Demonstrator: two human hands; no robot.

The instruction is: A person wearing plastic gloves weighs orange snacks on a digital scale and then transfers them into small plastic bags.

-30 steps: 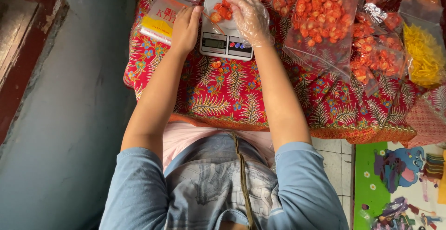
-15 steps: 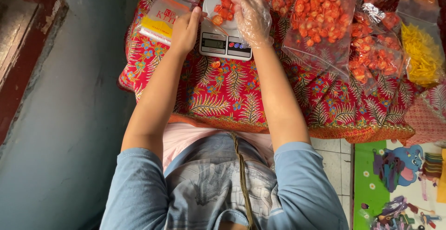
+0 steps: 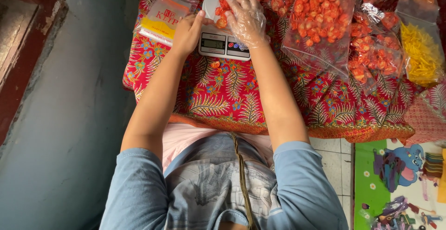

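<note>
Resting on the digital kitchen scale [image 3: 224,44], the gloved right hand [image 3: 246,19] is grasping orange-red snacks [image 3: 222,11] while the left hand [image 3: 186,32] is pinching the clear bag [image 3: 208,24] at the red cloth's [image 3: 223,95] far edge.

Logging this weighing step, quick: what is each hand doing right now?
Left hand: bare, gripping the clear bag's edge on the scale.
Right hand: in a plastic glove, curled over the orange snacks; grip unclear.
</note>
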